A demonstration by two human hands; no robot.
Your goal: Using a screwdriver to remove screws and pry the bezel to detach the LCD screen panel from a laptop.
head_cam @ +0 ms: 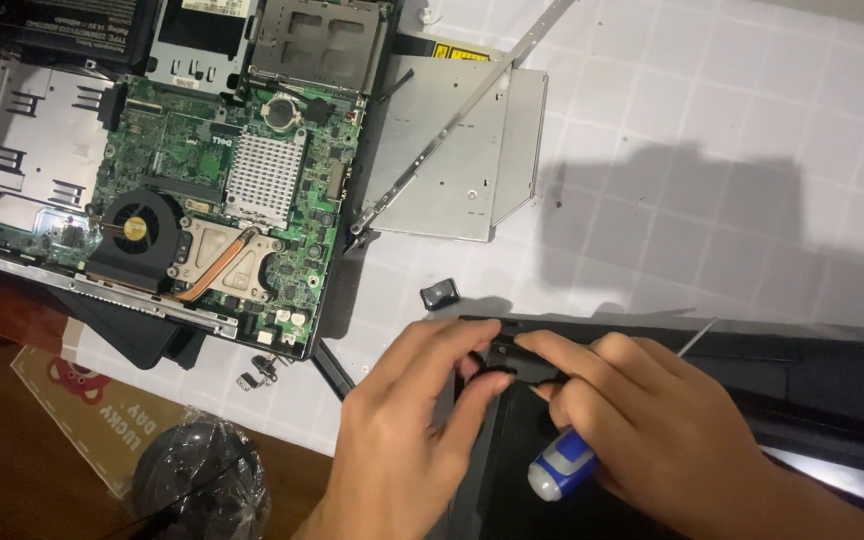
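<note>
We're working on the black laptop panel (pixel 712 400) lying at about 5 o'clock on the tabletop (pixel 732 120). Our left hand (pixel 402 440) is pinching a small black piece at the panel's top-left corner between thumb and fingers. Our right hand (pixel 652 420) is pressing on that same piece with its fingertips while curling around a screwdriver (pixel 564 464) with a blue and white handle, its thin shaft poking out toward 2 o'clock.

A loose black key-like cap (pixel 440 293) is sitting just above our hands. Further out at 10 o'clock the stripped laptop base (pixel 162 180) is lying open, green board and fan exposed, with a silver optical drive (pixel 472 160) beside it at 12.

Our guess at the risk: juggling the driver while prying could make the tip slip and gouge the panel, or the plastic piece could snap or fly off.
</note>
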